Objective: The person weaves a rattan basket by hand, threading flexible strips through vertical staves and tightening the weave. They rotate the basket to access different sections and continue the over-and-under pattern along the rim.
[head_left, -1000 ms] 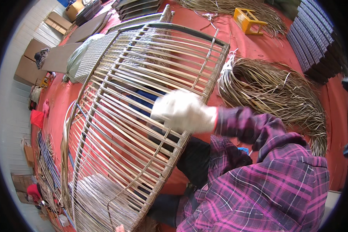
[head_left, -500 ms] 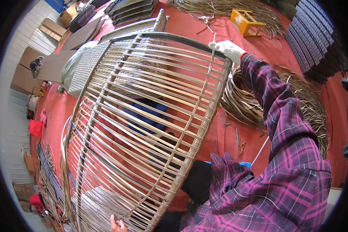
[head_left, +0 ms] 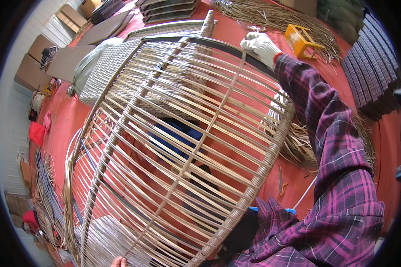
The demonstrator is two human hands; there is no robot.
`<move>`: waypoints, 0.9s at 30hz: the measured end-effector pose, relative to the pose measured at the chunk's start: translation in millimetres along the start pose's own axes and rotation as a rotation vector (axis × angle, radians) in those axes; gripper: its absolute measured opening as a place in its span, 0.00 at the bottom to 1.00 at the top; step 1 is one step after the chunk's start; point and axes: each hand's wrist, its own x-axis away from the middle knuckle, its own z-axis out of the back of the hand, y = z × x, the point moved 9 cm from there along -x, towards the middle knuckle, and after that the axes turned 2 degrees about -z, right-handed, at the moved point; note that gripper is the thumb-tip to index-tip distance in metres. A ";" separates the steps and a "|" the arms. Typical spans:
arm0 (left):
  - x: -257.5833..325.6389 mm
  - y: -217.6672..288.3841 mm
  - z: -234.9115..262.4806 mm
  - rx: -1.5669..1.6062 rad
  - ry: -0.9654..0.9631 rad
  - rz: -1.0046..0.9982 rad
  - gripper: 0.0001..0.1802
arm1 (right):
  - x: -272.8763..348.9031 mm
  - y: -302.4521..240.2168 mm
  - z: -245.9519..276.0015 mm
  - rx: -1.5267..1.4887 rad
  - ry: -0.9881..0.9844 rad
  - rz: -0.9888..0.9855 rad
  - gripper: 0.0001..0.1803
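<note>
The red floor [head_left: 249, 31] carries all items in view. The largest item is the wicker frame [head_left: 178, 147], a curved shell of parallel cane strands strung across a dark rim; it stands tilted in front of the person and fills the centre of the view. A second woven panel [head_left: 107, 75] lies behind it on the floor. Loose cane bundles [head_left: 272, 15] lie at the top of the view, and another heap [head_left: 298, 142] lies right of the frame, under the outstretched plaid sleeve [head_left: 329, 133]. A stack of dark slatted panels [head_left: 374, 71] sits at the right edge. A small yellow stool [head_left: 300, 40] stands near the top bundles.

The right hand [head_left: 259, 46], in a white glove, is extended to the far upper rim of the frame and is closed around the dark rim bar. The left hand [head_left: 119, 261] shows only as fingertips at the lower edge, touching the frame's bottom; its grip cannot be determined.
</note>
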 end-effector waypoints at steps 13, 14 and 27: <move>-67.7 -39.5 17.1 0.044 -0.045 0.061 0.04 | -110.5 -133.1 -115.2 1.042 0.340 1.115 0.07; -65.7 -41.0 15.3 0.045 -0.049 0.068 0.04 | -140.5 -124.6 -101.2 0.474 0.221 0.769 0.06; -60.5 -60.5 36.9 0.076 0.047 0.083 0.02 | -203.1 -73.0 -106.5 -0.803 0.079 0.303 0.13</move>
